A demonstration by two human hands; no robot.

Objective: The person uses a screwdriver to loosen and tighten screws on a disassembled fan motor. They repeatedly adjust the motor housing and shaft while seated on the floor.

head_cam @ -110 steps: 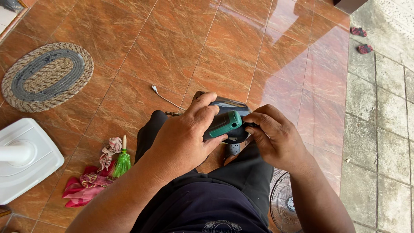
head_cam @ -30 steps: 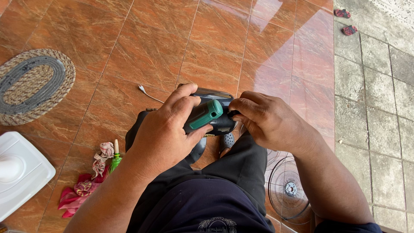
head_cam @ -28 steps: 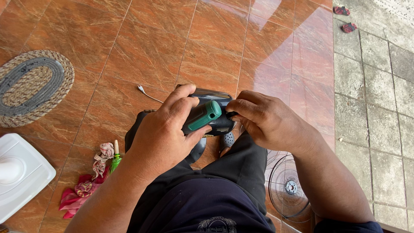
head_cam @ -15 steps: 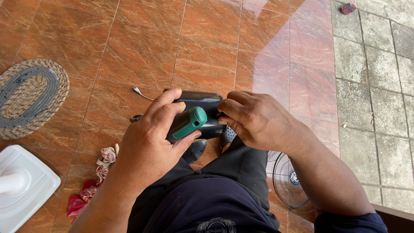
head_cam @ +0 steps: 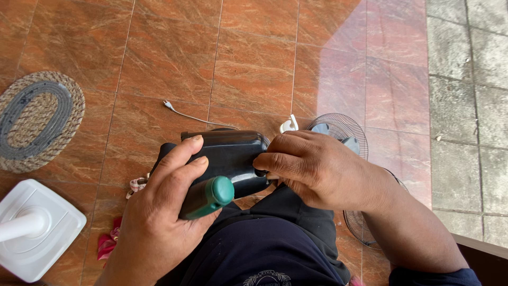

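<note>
My left hand point(head_cam: 159, 217) grips a screwdriver by its green handle point(head_cam: 206, 197), with the fingers also resting on a dark plastic motor housing point(head_cam: 233, 156) held over my lap. My right hand point(head_cam: 317, 169) presses against the right end of that housing, its fingertips curled onto the casing. The screwdriver's shaft is hidden behind the housing and my hands. I sit on the floor in dark trousers point(head_cam: 264, 249).
A white fan base point(head_cam: 37, 233) stands at the lower left. A wire fan grille point(head_cam: 344, 132) lies on the orange tiles to the right, with a white plug and cord point(head_cam: 180, 112) beyond the housing. A woven oval mat point(head_cam: 37, 119) is at the left; red cloth point(head_cam: 108, 243) lies by my leg.
The view has shifted closer and leftward. My hands have turned the housing, the green handle now points toward me, and more of the fan grille shows.
</note>
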